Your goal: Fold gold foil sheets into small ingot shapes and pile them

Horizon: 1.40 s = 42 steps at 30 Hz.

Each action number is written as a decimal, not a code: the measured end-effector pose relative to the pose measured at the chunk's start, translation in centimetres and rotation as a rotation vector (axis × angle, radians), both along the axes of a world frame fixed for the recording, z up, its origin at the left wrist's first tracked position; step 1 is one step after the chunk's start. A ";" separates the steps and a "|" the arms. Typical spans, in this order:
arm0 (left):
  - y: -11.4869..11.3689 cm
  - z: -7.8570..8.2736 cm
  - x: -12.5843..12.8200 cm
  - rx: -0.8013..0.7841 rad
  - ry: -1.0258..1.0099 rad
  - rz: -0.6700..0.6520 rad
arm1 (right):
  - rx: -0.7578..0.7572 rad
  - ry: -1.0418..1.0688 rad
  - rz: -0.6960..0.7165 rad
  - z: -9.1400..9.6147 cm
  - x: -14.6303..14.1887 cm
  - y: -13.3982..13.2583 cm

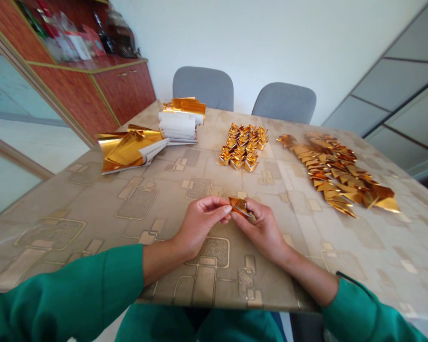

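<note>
Both hands are working at the near edge of the table, over the patterned table cover (74,209). Left hand (199,223) and right hand (261,232) are clenched on one small folded gold foil piece (240,206), pinched between fingertips and thumbs, held just above the cover. The piece sits between the hands, mostly exposed, its exact shape partly hidden by the fingers. Green sleeves (67,289) cover both forearms up to just short of the wrists, and the arms rest toward the table edge.

Around them: nearest pile is a tight cluster of folded gold ingots (242,147), straight ahead of the hands, not touching them. To its right, well apart from the hands, a long spread of gold folded triangles (337,173) runs diagonally across the cover. Far left, a loose heap of gold foil sheets (128,149) overhangs the table edge slightly, beside a stack of white-backed sheets (178,127) topped with more gold foil.

Beyond the table: two grey chairs (203,88) stand against the far side. A reddish wood cabinet (124,85) stands back left, with bottles and bags (71,42) on its shelf, too cluttered to tell apart.
</note>
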<state>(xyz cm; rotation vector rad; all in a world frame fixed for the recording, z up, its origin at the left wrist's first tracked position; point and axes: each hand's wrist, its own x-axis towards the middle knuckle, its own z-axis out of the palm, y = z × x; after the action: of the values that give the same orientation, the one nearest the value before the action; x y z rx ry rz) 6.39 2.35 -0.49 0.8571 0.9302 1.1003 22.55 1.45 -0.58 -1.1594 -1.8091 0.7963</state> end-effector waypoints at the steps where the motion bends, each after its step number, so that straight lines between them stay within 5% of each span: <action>1: 0.0 0.0 0.0 0.002 0.003 -0.008 | 0.005 -0.014 -0.008 0.0 -0.1 -0.1; 6: 0.0 0.1 -0.1 -0.001 -0.012 -0.063 | -0.069 0.042 -0.012 0.3 -0.2 -0.2; 14: 0.8 0.8 -1.2 -0.139 -0.198 -0.365 | -0.656 0.605 0.243 1.7 0.9 0.0; 19: 0.8 1.0 -1.6 -0.205 -0.298 -0.530 | -0.844 0.735 0.336 1.8 1.2 -0.2; 35: 0.0 1.6 -1.3 -0.296 -0.496 -0.536 | -0.832 0.807 0.360 1.9 1.3 -0.3; 42: -0.1 1.1 -1.0 -0.283 -0.494 -0.615 | -0.959 0.948 0.533 2.2 1.3 -0.5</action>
<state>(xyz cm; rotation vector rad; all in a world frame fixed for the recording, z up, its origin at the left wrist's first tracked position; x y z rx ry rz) 5.35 2.20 0.62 0.5398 0.3505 0.5788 23.83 0.96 1.64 -0.5542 -0.8665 2.2185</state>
